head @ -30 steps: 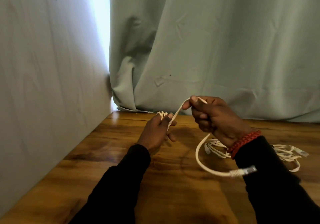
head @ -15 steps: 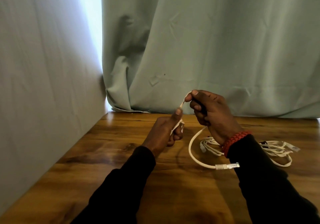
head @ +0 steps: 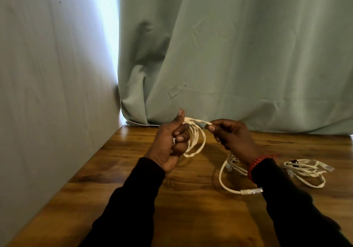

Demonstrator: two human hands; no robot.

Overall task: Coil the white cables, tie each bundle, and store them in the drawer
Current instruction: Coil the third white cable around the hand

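Observation:
My left hand grips a coil of white cable held above the wooden table, thumb raised. Its loops hang to the right of my curled fingers. My right hand pinches the same cable's strand just right of the coil. From under that hand the cable drops to the table, curves round and ends in a clear plug. A loose bundle of white cables lies on the table to the right, partly behind my right sleeve. No drawer is in view.
A pale green curtain hangs along the table's far edge. A pale fabric wall closes the left side. A bright gap shows between them. The table's right edge is near the frame's border.
The view shifted. My left hand turned thumb-up and several loops now hang from it. My right hand dropped lower and pinches the strand next to the coil.

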